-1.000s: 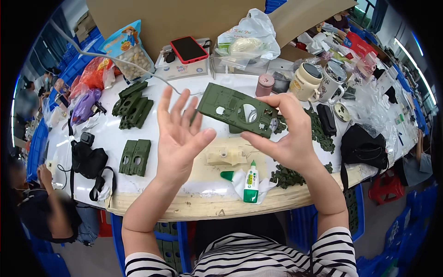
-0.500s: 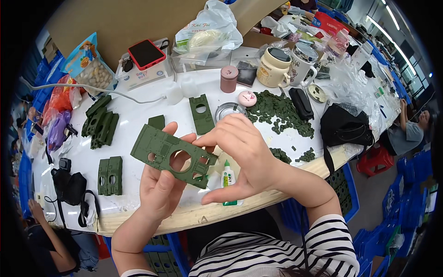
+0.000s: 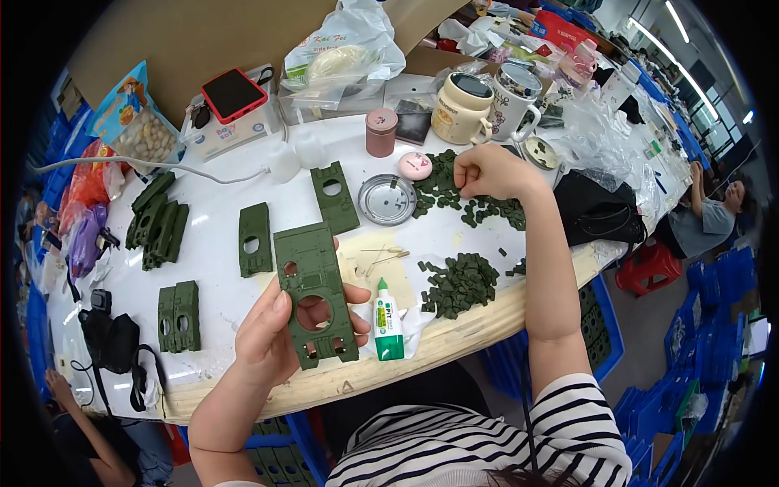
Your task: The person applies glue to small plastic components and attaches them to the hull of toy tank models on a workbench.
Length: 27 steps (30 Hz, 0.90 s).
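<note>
My left hand (image 3: 266,334) grips a dark green plastic model tank hull part (image 3: 307,258), tilted upright, with a large round hole and smaller openings. Out to the right, my right hand (image 3: 493,172) has its fingers pinched together over a heap of small green plastic pieces (image 3: 438,177); whatever lies between the fingertips is hidden. A second heap of small green pieces (image 3: 461,286) is nearer the table's front edge. Between the hands, a glue bottle (image 3: 389,333) with a green tip stands beside thin wooden-handled picks (image 3: 389,258). A round metal tin (image 3: 387,200) sits left of the far heap.
More green hull parts (image 3: 256,239) lie singly and stacked (image 3: 162,223) on the left. Two mugs (image 3: 462,109), a pink canister (image 3: 380,132) and a phone (image 3: 234,94) stand along the back. A black bag (image 3: 596,209) is to the right, black pouches (image 3: 118,333) to the left.
My right hand has moved away from the hull part, right and forward to the far heap, closing its fingers. My left hand has turned the hull part from slanted to nearly upright.
</note>
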Motion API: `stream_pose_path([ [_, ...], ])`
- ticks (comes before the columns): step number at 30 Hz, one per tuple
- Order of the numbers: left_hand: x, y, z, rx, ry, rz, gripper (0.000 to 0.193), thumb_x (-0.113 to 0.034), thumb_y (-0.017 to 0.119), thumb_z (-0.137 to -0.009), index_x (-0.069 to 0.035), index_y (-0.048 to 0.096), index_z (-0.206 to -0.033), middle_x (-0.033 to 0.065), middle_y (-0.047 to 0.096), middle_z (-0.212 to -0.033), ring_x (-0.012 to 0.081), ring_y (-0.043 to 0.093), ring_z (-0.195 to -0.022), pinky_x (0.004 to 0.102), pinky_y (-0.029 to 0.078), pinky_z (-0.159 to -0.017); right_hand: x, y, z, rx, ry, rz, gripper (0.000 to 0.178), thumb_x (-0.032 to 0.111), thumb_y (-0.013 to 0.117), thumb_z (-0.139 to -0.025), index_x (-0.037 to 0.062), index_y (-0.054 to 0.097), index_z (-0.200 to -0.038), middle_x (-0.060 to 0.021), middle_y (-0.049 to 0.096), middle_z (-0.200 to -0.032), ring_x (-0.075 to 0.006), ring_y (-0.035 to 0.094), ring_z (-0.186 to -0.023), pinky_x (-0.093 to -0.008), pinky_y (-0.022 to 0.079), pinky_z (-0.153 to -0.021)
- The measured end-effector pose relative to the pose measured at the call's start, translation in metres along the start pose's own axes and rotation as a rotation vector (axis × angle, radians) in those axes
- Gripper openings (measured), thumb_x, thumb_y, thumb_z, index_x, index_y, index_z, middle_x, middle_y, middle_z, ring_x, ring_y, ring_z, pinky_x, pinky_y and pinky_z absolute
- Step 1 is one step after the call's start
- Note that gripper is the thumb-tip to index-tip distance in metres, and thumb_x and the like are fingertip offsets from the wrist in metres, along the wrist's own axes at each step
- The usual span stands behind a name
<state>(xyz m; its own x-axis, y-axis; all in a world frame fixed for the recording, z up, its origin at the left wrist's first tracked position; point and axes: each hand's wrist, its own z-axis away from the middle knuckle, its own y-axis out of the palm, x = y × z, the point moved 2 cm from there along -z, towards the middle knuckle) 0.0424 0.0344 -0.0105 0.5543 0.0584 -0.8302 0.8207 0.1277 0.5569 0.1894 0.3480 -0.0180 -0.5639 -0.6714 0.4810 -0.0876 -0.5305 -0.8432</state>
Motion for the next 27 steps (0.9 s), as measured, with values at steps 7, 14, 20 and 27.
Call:
stream_pose_path([
  [7,0.001,0.000,0.000,-0.027,-0.001,-0.019,0.069,-0.042,0.040,-0.094,-0.002,0.017,-0.145,0.0241,0.057,-0.113,0.0302,0.066,-0.088,0.0432,0.056,-0.074,-0.002,0.001,-0.004,0.036,-0.012,0.062,0.011,0.001,0.069,-0.068,0.0006,0.063,-0.078,-0.0037,0.062,-0.065,-0.0108,0.056,-0.059,-0.0260,0.045,-0.056],
  [14,0.000,-0.002,-0.001,-0.026,-0.002,-0.016,0.068,-0.041,0.039,-0.094,-0.001,0.017,-0.144,0.0242,0.057,-0.113,0.0301,0.066,-0.088,0.0428,0.056,-0.074,-0.003,-0.001,-0.004,-0.106,-0.095,-0.010,0.011,0.001,0.065,-0.069,-0.0020,0.065,-0.079,-0.0053,0.063,-0.066,-0.0102,0.059,-0.061,-0.0251,0.048,-0.059],
  [20,0.000,-0.001,-0.001,-0.037,-0.013,-0.031,0.069,-0.042,0.039,-0.093,-0.001,0.018,-0.144,0.0242,0.057,-0.112,0.0295,0.065,-0.088,0.0422,0.056,-0.074,0.004,-0.006,0.002,-0.108,-0.122,0.032,0.012,0.000,0.064,-0.072,-0.0021,0.066,-0.083,-0.0061,0.065,-0.068,-0.0108,0.060,-0.062,-0.0248,0.049,-0.060],
  [27,0.000,-0.007,-0.002,0.105,-0.053,0.012,0.054,-0.037,0.040,-0.096,-0.002,0.028,-0.135,0.0279,0.051,-0.121,0.0323,0.060,-0.100,0.0463,0.050,-0.086,0.036,-0.009,0.017,-0.182,-0.266,-0.223,0.011,0.000,0.063,-0.078,-0.0028,0.065,-0.088,-0.0081,0.067,-0.075,-0.0120,0.064,-0.068,-0.0245,0.051,-0.063],
])
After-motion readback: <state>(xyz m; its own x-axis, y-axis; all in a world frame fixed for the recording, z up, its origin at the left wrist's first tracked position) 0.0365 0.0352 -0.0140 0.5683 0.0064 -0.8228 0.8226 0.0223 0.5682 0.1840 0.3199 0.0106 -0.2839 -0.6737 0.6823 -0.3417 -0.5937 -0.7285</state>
